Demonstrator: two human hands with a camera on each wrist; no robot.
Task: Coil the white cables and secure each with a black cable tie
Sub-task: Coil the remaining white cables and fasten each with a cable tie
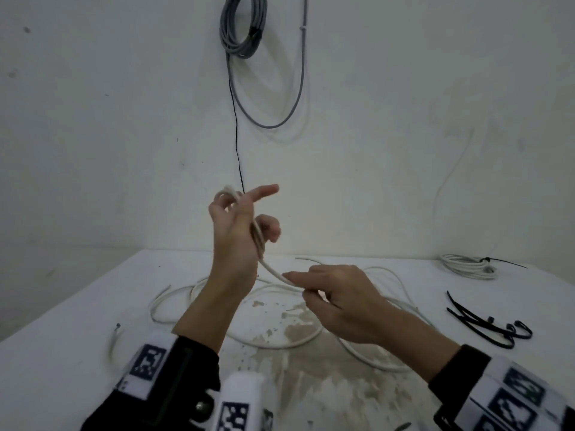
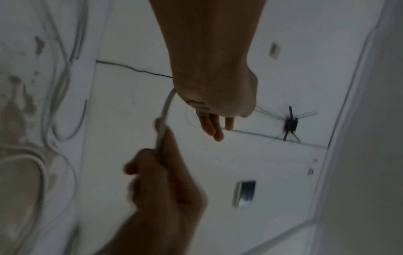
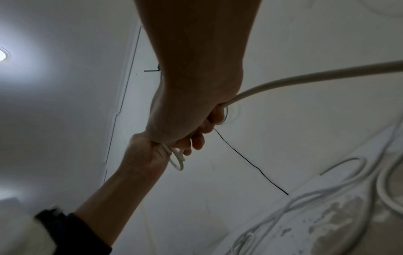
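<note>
A smooth, matt white plastic-sheathed cable point(image 1: 273, 272) lies in loose loops across a matt white table point(image 1: 77, 321) whose coating is worn away in rough, mottled grey-brown patches near the front edge. Towards the right edge lie thin black plastic cable ties point(image 1: 485, 325) with a slight sheen. The wall point(image 1: 404, 119) behind is matt white plaster with faint scuffs.
</note>
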